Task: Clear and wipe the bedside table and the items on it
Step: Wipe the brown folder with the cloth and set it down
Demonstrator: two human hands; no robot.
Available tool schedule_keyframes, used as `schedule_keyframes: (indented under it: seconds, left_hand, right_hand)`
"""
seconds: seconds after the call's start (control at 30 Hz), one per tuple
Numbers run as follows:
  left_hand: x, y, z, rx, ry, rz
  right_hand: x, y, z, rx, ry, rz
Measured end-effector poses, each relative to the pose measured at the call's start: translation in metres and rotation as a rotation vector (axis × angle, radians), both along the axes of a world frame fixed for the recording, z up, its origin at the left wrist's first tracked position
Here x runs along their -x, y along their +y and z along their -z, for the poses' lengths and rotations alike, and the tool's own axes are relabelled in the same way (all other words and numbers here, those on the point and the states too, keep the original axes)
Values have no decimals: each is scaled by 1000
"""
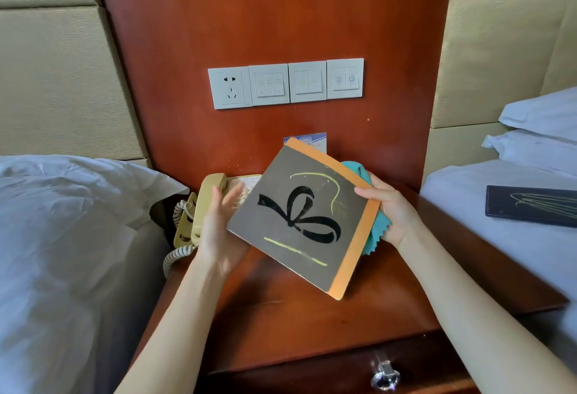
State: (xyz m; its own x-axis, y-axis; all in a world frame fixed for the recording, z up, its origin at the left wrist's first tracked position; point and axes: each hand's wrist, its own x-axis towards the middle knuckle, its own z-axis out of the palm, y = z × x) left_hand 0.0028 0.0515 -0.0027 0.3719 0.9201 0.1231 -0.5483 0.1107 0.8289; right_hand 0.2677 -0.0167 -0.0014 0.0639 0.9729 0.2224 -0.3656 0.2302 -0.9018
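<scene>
Hands meet over the bedside table (312,315): we see the right hand (395,212) gripping a grey book (299,218) by its orange spine, thumb across the cover, with a teal cloth (376,231) bunched behind it in the same grasp. The book hangs tilted above the tabletop, its cover marked with a black ribbon-like figure and yellow strokes. Our left hand (218,225), blurred, has its fingers straight and loose at the book's left edge, grasping nothing. A beige telephone (199,206) sits at the table's rear left corner. A small card (307,140) stands against the wooden back panel (281,19), behind the book.
</scene>
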Motion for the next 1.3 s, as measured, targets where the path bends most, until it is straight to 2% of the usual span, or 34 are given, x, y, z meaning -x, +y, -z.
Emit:
schedule_keyframes:
  seconds: [0.1,0.23,0.4,0.5,0.57,0.67,0.8,0.87,1.03,1.13,1.23,1.3]
  left_hand:
    - [5,-8,0,39,77,207]
    - [-5,-17,6,-63,327,280]
    - [-15,-18,13,-155,387,200]
    - [-14,-18,12,-284,433,90]
    - [-13,-18,11,-315,426,-18]
    - [-13,-13,10,-324,350,-210]
    - [-14,-9,11,-261,172,-270]
    - [-14,-9,11,-234,121,-259]
    - [-15,-9,10,-213,29,-249]
    - [-15,-10,9,-114,-43,-134]
    - [-13,-14,7,-6,-160,24]
    - [-11,-16,6,87,-155,73]
  right_hand:
    - [-4,3,0,29,-9,85]
    - [1,7,2,43,-43,159]
    - [9,2,1,52,-61,332]
    - [8,4,3,97,35,564]
    - [4,5,3,51,59,764]
    - [3,4,4,-74,-182,999]
    - [23,3,5,-367,-569,1075]
    - [34,6,9,-467,-713,1011]
    - [56,8,19,-496,-940,807]
    - [67,2,22,-567,-1151,734]
    - [88,-9,25,-790,-1441,602]
    - [98,-12,27,-943,-1636,506]
